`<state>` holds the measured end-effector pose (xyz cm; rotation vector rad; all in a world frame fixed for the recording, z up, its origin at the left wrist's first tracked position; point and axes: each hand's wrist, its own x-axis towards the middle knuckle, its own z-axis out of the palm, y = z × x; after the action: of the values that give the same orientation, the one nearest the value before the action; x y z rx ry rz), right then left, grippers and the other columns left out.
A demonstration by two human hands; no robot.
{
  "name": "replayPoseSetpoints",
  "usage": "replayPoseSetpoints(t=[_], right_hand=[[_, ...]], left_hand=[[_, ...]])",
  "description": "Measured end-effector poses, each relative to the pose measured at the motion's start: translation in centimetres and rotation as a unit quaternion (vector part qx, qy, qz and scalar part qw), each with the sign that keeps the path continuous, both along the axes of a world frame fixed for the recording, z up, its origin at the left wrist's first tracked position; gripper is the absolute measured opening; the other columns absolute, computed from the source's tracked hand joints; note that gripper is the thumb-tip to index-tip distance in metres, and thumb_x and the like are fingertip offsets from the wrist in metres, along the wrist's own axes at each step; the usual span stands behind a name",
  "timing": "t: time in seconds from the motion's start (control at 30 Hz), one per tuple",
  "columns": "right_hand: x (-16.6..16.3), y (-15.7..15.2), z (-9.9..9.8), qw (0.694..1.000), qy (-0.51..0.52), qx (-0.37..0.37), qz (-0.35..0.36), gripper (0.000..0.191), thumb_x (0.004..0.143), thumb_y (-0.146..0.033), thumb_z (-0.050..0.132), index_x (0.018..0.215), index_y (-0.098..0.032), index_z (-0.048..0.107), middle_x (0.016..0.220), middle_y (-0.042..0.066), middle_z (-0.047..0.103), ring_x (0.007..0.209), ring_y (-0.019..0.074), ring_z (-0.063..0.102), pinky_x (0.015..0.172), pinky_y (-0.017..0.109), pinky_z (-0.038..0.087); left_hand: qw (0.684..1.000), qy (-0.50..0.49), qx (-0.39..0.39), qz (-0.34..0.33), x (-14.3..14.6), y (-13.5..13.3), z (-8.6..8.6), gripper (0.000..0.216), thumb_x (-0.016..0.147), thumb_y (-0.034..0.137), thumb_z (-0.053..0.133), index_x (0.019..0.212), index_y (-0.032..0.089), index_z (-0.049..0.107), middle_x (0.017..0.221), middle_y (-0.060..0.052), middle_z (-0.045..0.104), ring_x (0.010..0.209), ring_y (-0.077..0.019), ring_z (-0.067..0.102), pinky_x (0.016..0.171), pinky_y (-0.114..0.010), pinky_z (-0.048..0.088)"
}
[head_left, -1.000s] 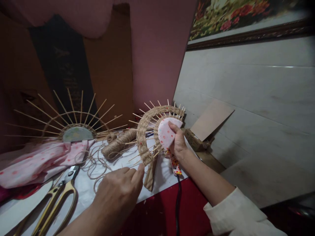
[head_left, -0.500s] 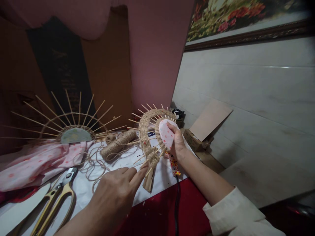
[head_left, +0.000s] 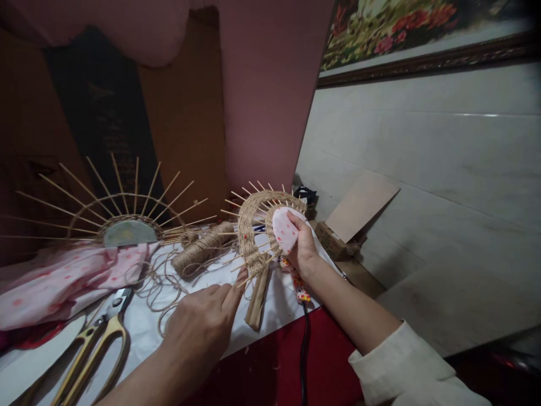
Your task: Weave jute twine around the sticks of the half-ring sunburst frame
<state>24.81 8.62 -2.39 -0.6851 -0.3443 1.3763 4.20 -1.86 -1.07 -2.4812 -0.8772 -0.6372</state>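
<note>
My right hand [head_left: 303,251] is closed around the pink dotted cloth centre [head_left: 285,230] of a fan-shaped twine weaving [head_left: 249,225], thumb on top. Thin wooden sticks radiate through its woven twine band. My left hand [head_left: 203,318] is at the lower end of that band, index finger stretched up against the last sticks and the other fingers curled. Its thumb and anything inside the curl are hidden. Under the weaving lie a flat wooden strip [head_left: 257,301] and a colourful dotted handle [head_left: 299,287] with a black cord.
At the left stands a second stick frame [head_left: 131,232] with a pale half-round centre, above pink dotted cloth [head_left: 63,276]. A twine roll [head_left: 203,251] lies near loose strands. Gold-handled scissors [head_left: 99,332] rest at the front left. Cardboard [head_left: 361,206] leans by the wall.
The weaving has tilted slightly in my right hand, its lower end rising a little. My left hand has shifted slightly left, and its index finger has moved up along the lower sticks.
</note>
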Motion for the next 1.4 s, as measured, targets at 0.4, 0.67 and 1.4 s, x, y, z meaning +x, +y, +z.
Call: replayPoseSetpoints(t=[0.4,0.67,1.4], right_hand=[[-0.3,-0.1,0.8,0.997,-0.004,0.028,-0.076,0.018,0.066,-0.021,0.067,0.083,-0.017,0.062,0.069,-0.001,0.07,0.058,0.0135,0.063,0.056,0.024,0.053],[-0.4,-0.7,1.4,0.999,-0.021,0.029,-0.035,0.017,0.066,-0.022,0.067,0.08,-0.015,0.061,0.065,0.0,0.069,0.055,0.0138,0.06,0.052,0.024,0.051],[-0.6,0.4,-0.6,0.997,0.014,-0.049,0.054,0.013,0.072,-0.021,0.059,0.08,-0.011,0.063,0.064,0.006,0.07,0.052,0.017,0.064,0.05,0.026,0.054]], left_hand=[[0.999,-0.026,0.021,0.006,-0.6,-0.4,1.1,0.011,0.085,0.007,0.047,0.091,0.014,0.053,0.057,0.001,0.056,0.049,-0.0169,0.054,0.046,-0.029,0.039],[0.997,-0.067,0.034,0.008,-1.2,0.3,1.6,0.009,0.084,0.01,0.052,0.083,0.014,0.06,0.063,-0.002,0.064,0.053,-0.018,0.059,0.047,-0.028,0.039],[0.96,-0.279,-0.032,-0.004,-0.9,-0.5,1.5,0.014,0.081,0.012,0.059,0.092,0.02,0.058,0.06,0.004,0.064,0.051,-0.0098,0.06,0.052,-0.02,0.044]])
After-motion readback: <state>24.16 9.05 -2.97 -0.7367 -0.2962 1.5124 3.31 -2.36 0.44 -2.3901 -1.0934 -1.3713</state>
